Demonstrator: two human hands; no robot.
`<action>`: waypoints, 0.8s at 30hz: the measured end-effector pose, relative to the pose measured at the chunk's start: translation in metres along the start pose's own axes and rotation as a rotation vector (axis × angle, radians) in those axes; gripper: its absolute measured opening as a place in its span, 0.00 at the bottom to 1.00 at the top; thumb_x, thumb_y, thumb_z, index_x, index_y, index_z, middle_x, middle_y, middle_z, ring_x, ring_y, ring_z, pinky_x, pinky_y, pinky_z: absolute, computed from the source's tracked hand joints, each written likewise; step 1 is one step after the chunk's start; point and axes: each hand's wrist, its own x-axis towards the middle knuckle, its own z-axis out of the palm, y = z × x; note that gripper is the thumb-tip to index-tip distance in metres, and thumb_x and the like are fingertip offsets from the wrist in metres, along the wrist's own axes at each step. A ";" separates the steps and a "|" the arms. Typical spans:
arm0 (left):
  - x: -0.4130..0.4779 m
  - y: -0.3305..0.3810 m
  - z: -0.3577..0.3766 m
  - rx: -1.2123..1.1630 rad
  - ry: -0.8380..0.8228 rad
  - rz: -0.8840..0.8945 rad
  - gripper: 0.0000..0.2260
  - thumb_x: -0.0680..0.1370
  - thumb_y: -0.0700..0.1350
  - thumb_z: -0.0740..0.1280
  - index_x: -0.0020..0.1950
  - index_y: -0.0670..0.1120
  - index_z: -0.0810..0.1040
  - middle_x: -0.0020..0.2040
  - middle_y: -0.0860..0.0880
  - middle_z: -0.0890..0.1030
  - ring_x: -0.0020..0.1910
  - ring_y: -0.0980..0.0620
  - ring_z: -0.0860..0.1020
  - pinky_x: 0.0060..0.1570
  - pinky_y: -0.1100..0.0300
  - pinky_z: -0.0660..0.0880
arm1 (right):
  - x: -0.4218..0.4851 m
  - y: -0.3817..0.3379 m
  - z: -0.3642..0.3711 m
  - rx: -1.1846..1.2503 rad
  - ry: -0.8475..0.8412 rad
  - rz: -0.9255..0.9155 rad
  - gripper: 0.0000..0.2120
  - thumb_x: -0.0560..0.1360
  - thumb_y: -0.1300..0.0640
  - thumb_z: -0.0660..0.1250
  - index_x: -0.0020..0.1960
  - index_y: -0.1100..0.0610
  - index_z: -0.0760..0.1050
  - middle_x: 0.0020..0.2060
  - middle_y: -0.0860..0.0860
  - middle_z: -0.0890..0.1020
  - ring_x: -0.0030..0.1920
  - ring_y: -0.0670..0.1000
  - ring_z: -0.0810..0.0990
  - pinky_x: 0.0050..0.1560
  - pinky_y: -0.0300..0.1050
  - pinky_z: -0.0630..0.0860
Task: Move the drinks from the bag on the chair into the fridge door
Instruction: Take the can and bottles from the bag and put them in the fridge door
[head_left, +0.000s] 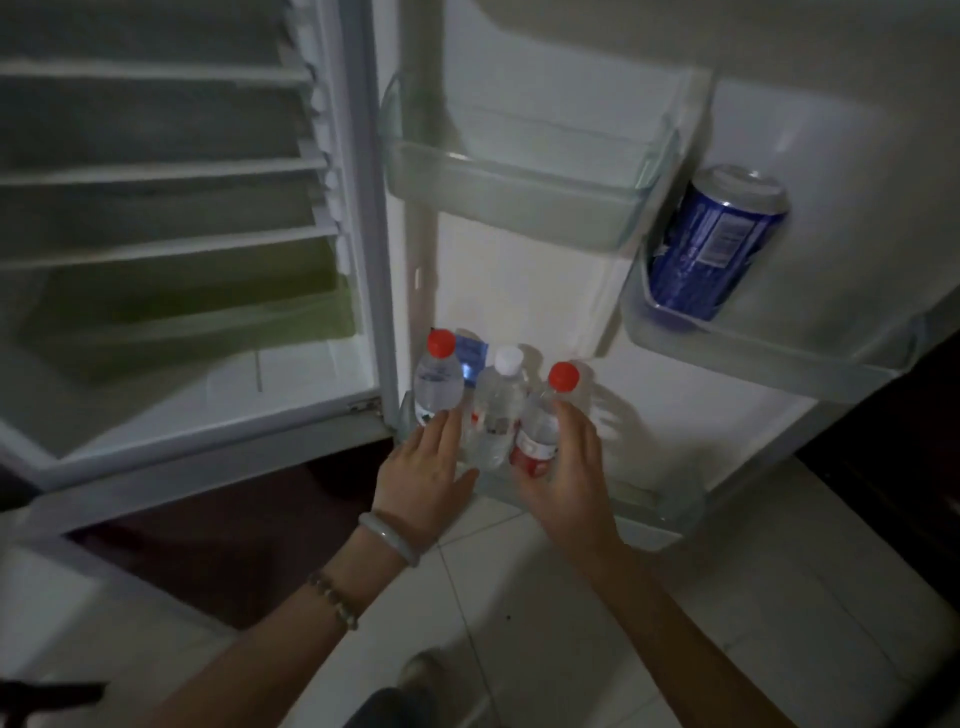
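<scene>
Right hand (563, 467) fingers curl around the red-capped water bottle (540, 426), right of the white-capped bottle (498, 405); left hand (428, 467) fingers spread, empty. Full, smooth plastic seems slippery: hold mid-body

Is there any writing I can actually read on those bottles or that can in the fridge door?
Nothing can be read; the picture is dim and blurred.
Blue metal can in the side door rack: pale label panel, print blurred.
Left red-capped clear plastic bottle: label blurred.
White-capped clear plastic bottle: label blurred.
Right red-capped clear bottle with red label, held by the right hand: print too small.
</scene>
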 end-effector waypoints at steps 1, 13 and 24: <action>-0.010 -0.002 -0.002 0.028 0.028 -0.007 0.27 0.68 0.55 0.63 0.61 0.39 0.74 0.54 0.41 0.81 0.45 0.42 0.81 0.38 0.54 0.79 | -0.006 -0.007 0.001 -0.029 -0.052 -0.081 0.34 0.67 0.56 0.73 0.69 0.59 0.62 0.64 0.61 0.71 0.65 0.56 0.68 0.67 0.43 0.64; -0.203 -0.065 -0.081 0.391 0.023 -0.527 0.34 0.62 0.55 0.77 0.63 0.39 0.75 0.60 0.40 0.79 0.58 0.41 0.77 0.58 0.46 0.73 | -0.087 -0.106 0.090 -0.014 -0.647 -0.636 0.36 0.64 0.52 0.77 0.68 0.58 0.67 0.64 0.60 0.72 0.64 0.57 0.67 0.64 0.57 0.68; -0.365 -0.130 -0.164 0.556 0.040 -0.968 0.33 0.64 0.55 0.76 0.64 0.40 0.74 0.61 0.40 0.78 0.60 0.41 0.76 0.59 0.43 0.72 | -0.160 -0.252 0.183 0.151 -0.937 -0.891 0.37 0.66 0.53 0.76 0.70 0.58 0.64 0.67 0.60 0.69 0.68 0.60 0.66 0.67 0.54 0.63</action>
